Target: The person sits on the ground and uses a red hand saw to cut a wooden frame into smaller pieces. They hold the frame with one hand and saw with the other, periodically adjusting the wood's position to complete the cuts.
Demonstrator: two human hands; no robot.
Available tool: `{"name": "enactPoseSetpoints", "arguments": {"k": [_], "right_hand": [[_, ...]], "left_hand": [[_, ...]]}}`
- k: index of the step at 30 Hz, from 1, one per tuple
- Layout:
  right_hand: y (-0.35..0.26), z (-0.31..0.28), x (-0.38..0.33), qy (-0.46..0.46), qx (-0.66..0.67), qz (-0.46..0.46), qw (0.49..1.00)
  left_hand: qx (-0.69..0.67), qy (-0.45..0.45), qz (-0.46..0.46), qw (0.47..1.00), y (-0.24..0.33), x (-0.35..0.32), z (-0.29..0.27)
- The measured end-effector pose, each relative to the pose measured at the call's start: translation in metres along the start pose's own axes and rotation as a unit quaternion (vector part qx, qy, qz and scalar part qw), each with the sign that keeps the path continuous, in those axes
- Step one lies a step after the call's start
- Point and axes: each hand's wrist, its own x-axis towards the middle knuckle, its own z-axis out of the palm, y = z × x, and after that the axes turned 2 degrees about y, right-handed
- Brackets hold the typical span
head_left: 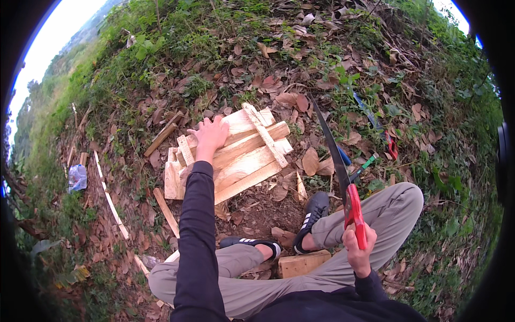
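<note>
Nearest the lower edge: a wood block, short and thick, lying on the ground between the person's bent legs, just by the black shoes.

Near right: right hand, closed around the red handle of a hand saw. Its long, dark, narrow blade rises from the grip and runs far-left over the leaf litter, tip near the far right corner of the boards. Judged light and stiff along its length, springy sideways, with a toothed edge to keep clear of; the handle is the only sound place to hold it.

Middle, left of centre: left hand, fingers spread wide and pressed flat on a stack of boards, holding nothing. Pale, rough-sawn planks lie side by side on bare soil, a thin batten laid across their far end. Judged rigid, dry and fairly light, splintery at the cut ends, and likely to slide on one another unless pinned from above.

Left of the stack: loose wood strips on the ground; a crumpled plastic bottle further left.

Far right: red-handled pliers and a green-handled tool among dry leaves.
</note>
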Motion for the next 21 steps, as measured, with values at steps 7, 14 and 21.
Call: {"name": "enactPoseSetpoints", "arguments": {"k": [7, 14, 21], "right_hand": [[-0.003, 0.049, 0.060, -0.051, -0.085, -0.140, 0.985], [0.023, 0.098, 0.070, -0.065, -0.007, -0.024, 0.998], [0.033, 0.115, 0.086, -0.017, -0.039, -0.071, 0.997]], "left_hand": [[-0.029, 0.092, -0.081, 0.992, 0.038, -0.013, 0.013], [-0.048, 0.075, -0.053, 0.995, 0.021, 0.021, 0.013], [-0.062, 0.029, -0.067, 0.995, 0.021, 0.030, 0.005]]}}
